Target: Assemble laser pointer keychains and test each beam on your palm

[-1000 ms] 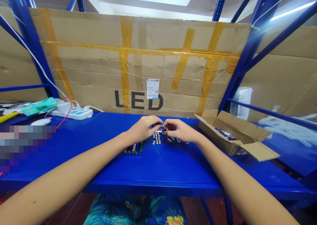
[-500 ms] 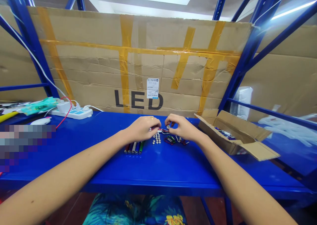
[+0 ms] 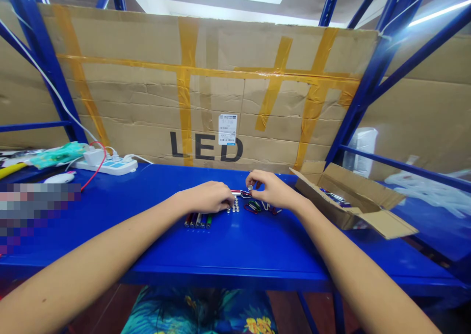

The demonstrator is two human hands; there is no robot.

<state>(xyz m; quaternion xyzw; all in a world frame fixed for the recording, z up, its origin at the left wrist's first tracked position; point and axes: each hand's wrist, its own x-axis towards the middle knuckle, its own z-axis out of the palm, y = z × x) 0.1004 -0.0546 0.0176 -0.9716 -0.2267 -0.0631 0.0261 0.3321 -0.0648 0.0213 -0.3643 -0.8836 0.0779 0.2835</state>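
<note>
My left hand (image 3: 209, 197) lies fingers-down on the blue table (image 3: 235, 245), its fingertips at a cluster of small silver button cells (image 3: 234, 206). Below it lies a row of several thin coloured tubes (image 3: 198, 220). My right hand (image 3: 270, 191) is raised slightly and pinches a small silver round part (image 3: 250, 188) between thumb and fingers. A small red-and-silver tube (image 3: 237, 192) lies between the hands. Coloured carabiner clips (image 3: 257, 207) lie under my right hand.
An open cardboard box (image 3: 353, 199) with parts sits to the right. A white power strip (image 3: 108, 165) with a red cable, a white mouse (image 3: 61, 178) and a green packet (image 3: 57, 155) lie at far left. A taped cardboard sheet (image 3: 206, 89) marked LED walls the back.
The hands have parted. My left hand dropped from the red-and-silver tube to the button cells. My right hand kept the small round part and lifted slightly.
</note>
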